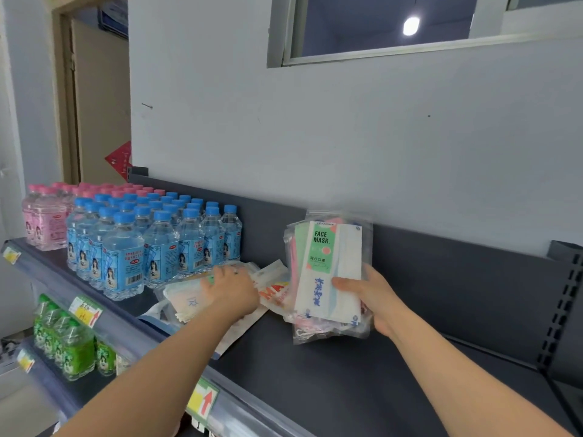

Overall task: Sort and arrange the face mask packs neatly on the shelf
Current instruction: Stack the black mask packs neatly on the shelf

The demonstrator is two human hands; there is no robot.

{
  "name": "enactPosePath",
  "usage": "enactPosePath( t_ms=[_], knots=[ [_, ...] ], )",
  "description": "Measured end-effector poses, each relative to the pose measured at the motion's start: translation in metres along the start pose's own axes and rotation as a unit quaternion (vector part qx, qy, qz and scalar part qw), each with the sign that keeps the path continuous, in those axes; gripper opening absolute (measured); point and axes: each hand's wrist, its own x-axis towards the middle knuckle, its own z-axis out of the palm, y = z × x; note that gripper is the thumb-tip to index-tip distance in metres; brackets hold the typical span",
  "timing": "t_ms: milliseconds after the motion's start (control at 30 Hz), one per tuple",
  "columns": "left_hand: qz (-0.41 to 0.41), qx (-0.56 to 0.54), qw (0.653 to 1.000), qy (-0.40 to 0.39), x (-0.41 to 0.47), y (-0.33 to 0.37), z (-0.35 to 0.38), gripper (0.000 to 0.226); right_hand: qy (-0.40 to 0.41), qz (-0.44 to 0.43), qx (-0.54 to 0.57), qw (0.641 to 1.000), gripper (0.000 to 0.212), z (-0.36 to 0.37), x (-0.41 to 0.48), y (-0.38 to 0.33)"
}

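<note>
My right hand (pixel 372 298) grips a bundle of face mask packs (pixel 325 269), held upright above the dark shelf (pixel 331 383); the front pack is white with a green "FACE MASK" label. My left hand (pixel 232 290) rests palm down on a loose pile of face mask packs (pixel 189 302) lying flat on the shelf next to the water bottles. Whether its fingers grip a pack is hidden. A pack with orange lettering (pixel 273 293) lies between the two hands.
Rows of blue-capped water bottles (pixel 151 244) and pink-capped bottles (pixel 47 222) fill the shelf's left part. Green bottles (pixel 66 339) stand on the shelf below. The shelf's back panel (pixel 457 272) meets a grey wall. A perforated upright (pixel 558 313) bounds the right end.
</note>
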Motion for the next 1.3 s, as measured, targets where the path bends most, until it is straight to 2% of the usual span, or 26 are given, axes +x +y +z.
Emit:
enactPosePath(
  t_ms=[100, 267, 333, 400, 500, 567, 667, 733, 767, 800, 867, 900, 967, 1000, 1067, 1133, 1200, 1300],
  knots=[
    [-0.039, 0.026, 0.998, -0.052, 0.02, -0.032, 0.006, 0.069, -0.007, 0.014, -0.007, 1.0, 0.054, -0.004, 0.0, 0.002],
    [-0.063, 0.079, 0.991, -0.089, 0.023, -0.054, -0.01, 0.099, -0.031, 0.039, -0.012, 0.999, 0.045, 0.0, 0.0, 0.002],
    [-0.07, 0.113, 0.987, -0.085, 0.019, -0.054, -0.014, 0.102, -0.042, 0.05, -0.02, 0.998, 0.042, 0.003, 0.001, 0.002],
    [-0.071, 0.055, 0.994, -0.06, 0.019, -0.056, -0.014, 0.089, -0.051, 0.062, -0.023, 0.997, 0.04, 0.006, 0.002, 0.002],
    [-0.068, -0.171, 0.983, 0.002, 0.023, -0.064, -0.021, 0.038, -0.057, 0.078, -0.023, 0.995, 0.034, 0.01, 0.002, 0.002],
    [-0.094, -0.338, 0.934, 0.064, 0.025, -0.064, -0.033, 0.028, -0.063, 0.092, -0.021, 0.994, 0.031, 0.012, 0.002, 0.003],
    [-0.104, -0.554, 0.811, 0.156, 0.023, -0.052, -0.054, 0.035, -0.071, 0.116, -0.018, 0.991, 0.027, 0.018, 0.003, 0.006],
    [-0.098, -0.643, 0.744, 0.149, 0.018, -0.036, -0.067, 0.033, -0.073, 0.128, -0.016, 0.989, 0.024, 0.024, 0.004, 0.008],
    [-0.096, -0.673, 0.725, 0.114, 0.014, -0.027, -0.071, 0.03, -0.072, 0.131, -0.015, 0.989, 0.023, 0.026, 0.006, 0.009],
    [-0.095, -0.685, 0.72, 0.061, 0.011, -0.018, -0.071, 0.028, -0.07, 0.133, -0.014, 0.989, 0.022, 0.028, 0.007, 0.01],
    [-0.088, -0.658, 0.747, -0.046, -0.001, -0.001, -0.061, 0.02, -0.06, 0.143, -0.011, 0.988, 0.022, 0.033, 0.008, 0.011],
    [-0.083, -0.62, 0.777, -0.07, -0.006, 0.005, -0.053, 0.015, -0.051, 0.149, -0.011, 0.988, 0.024, 0.034, 0.01, 0.012],
    [-0.071, -0.543, 0.835, -0.055, -0.012, 0.015, -0.035, 0.007, -0.037, 0.153, 0.011, 0.987, 0.028, 0.035, 0.011, 0.014],
    [-0.066, -0.513, 0.855, -0.038, -0.013, 0.016, -0.027, 0.011, -0.029, 0.15, 0.04, 0.987, 0.03, 0.034, 0.012, 0.014],
    [-0.066, -0.491, 0.868, -0.037, -0.015, 0.018, -0.015, 0.014, -0.028, 0.159, 0.103, 0.982, 0.05, 0.03, 0.016, 0.017],
    [-0.069, -0.479, 0.873, -0.061, -0.015, 0.02, -0.006, 0.023, -0.076, 0.167, 0.105, 0.977, 0.065, 0.029, 0.015, 0.016],
    [-0.043, -0.451, 0.888, -0.074, -0.016, 0.022, -0.004, 0.033, -0.11, 0.158, 0.056, 0.98, 0.057, 0.029, 0.01, 0.013],
    [-0.004, -0.427, 0.903, -0.055, -0.009, 0.017, -0.008, 0.031, -0.086, 0.16, 0.018, 0.983, 0.036, 0.025, 0.008, 0.013]
  ],
)
